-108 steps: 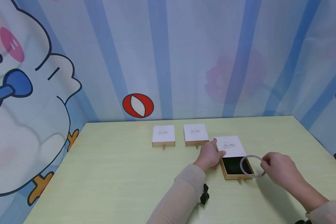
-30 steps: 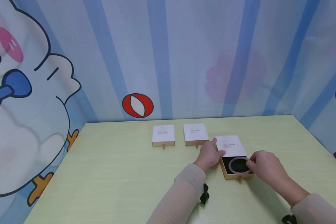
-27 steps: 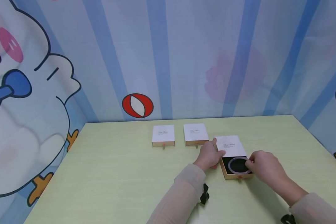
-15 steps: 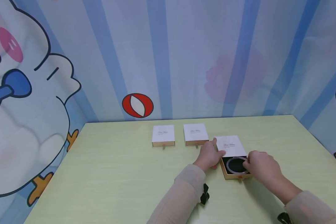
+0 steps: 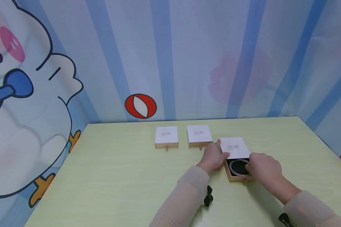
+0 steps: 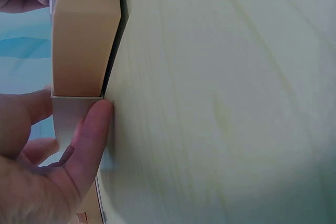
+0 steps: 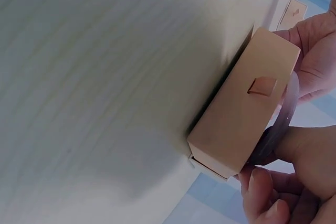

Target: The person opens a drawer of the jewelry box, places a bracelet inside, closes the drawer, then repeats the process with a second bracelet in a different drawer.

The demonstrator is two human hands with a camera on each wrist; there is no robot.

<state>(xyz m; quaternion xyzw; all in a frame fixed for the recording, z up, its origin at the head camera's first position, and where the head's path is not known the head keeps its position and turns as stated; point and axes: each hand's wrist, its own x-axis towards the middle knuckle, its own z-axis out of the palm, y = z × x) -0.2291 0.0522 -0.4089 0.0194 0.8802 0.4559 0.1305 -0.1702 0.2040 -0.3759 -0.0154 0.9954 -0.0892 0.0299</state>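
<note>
A drawer-style gift box stands on the table at the right, its white sleeve [image 5: 234, 145] printed with script and its tan drawer [image 5: 236, 178] pulled out toward me. My left hand [image 5: 212, 157] grips the sleeve from the left; in the left wrist view, fingers and thumb span the sleeve's edge [image 6: 71, 114]. A pale lilac bangle [image 5: 231, 167] lies tilted over the drawer's black lining [image 5: 240, 166]. My right hand [image 5: 265, 168] pinches the bangle at its right side. The right wrist view has the bangle [image 7: 283, 119] rising past the drawer's rim, above a ribbon tab [image 7: 262, 86].
Two similar closed boxes, a left white box [image 5: 166, 136] and a nearer white box [image 5: 199, 135], stand along the back of the pale wooden table [image 5: 116, 176]. Behind rises a blue striped backdrop [image 5: 187, 63] with cartoon prints.
My right hand has moved left and slightly down, bringing the bangle from the drawer's right side to inside its outline. My left hand keeps its grip on the sleeve.
</note>
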